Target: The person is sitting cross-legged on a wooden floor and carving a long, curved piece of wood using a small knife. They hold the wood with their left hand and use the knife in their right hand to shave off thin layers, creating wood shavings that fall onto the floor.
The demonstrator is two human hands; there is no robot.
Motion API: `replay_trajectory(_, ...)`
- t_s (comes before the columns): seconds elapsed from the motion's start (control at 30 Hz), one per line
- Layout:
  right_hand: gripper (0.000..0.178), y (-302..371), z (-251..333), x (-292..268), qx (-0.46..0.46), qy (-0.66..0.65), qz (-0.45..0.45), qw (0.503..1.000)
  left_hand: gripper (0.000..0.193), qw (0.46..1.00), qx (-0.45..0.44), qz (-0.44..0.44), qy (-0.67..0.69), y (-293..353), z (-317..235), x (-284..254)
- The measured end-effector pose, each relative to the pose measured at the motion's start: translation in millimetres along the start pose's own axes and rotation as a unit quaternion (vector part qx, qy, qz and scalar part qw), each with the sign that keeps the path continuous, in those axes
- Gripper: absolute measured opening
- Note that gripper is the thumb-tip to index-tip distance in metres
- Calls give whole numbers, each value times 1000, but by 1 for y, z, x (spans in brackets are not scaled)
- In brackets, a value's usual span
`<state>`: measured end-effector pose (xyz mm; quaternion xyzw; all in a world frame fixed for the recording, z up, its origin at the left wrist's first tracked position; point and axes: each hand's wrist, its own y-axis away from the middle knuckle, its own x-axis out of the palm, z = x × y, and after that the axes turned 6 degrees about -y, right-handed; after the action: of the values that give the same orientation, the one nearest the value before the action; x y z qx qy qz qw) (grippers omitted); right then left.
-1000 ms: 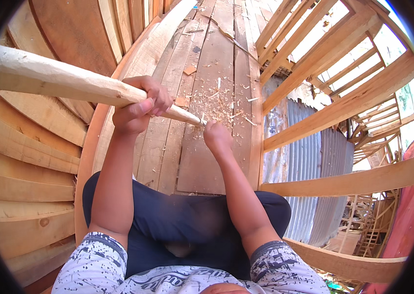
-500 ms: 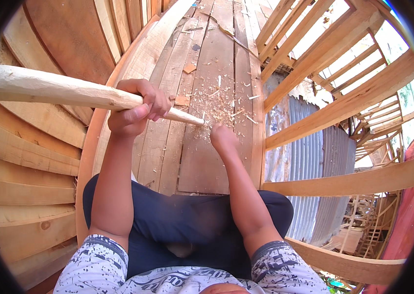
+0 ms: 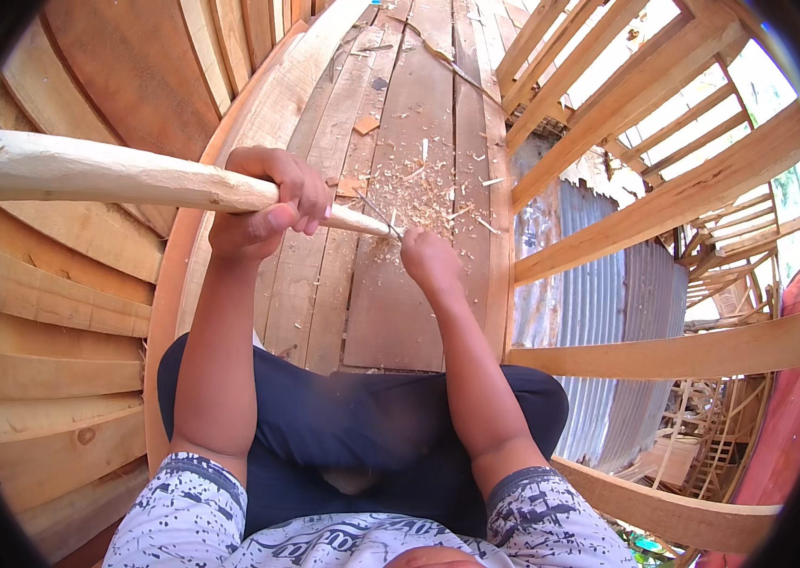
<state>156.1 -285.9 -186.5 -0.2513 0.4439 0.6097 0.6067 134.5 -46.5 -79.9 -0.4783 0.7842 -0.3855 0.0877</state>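
Wood fills both hands: the left hand (image 3: 267, 204) is wrapped tight round a pale pole (image 3: 116, 175), fingers curled over the top, thumb under. The pole runs from 9 o'clock toward the middle, its tapered tip resting on the plank floor (image 3: 419, 284). The right hand (image 3: 428, 260) is clenched just beside that tip, gripping a thin blade (image 3: 379, 216) that touches the pole's point; its handle is hidden in the fist. Shavings (image 3: 428, 185) lie scattered on the planks at 12 o'clock from the hands. Curved boards (image 3: 50, 312) stack up at 9 o'clock. Slanting beams (image 3: 665, 204) cross at 2 o'clock, with corrugated sheet (image 3: 599, 312) below them at 4 o'clock.
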Motion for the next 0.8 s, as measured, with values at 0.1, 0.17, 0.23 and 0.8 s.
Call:
replay_trajectory(0.1, 56, 9, 8, -3, -10, 31, 11, 999, 26, 997, 29, -65, 0, -3, 4, 10)
replay_trajectory(0.17, 55, 8, 6, 2, -3, -1, 13, 1000, 29, 999, 11, -35, -13, 0, 3, -3)
replay_trajectory(0.23, 56, -11, -39, 22, 6, 11, -12, 1000, 45, 1000, 13, 10, 6, -2, 10, -10)
replay_trajectory(0.8, 52, 28, -27, 48, -22, -139, 21, 990, 22, 935, 29, -346, -68, -12, 21, 48)
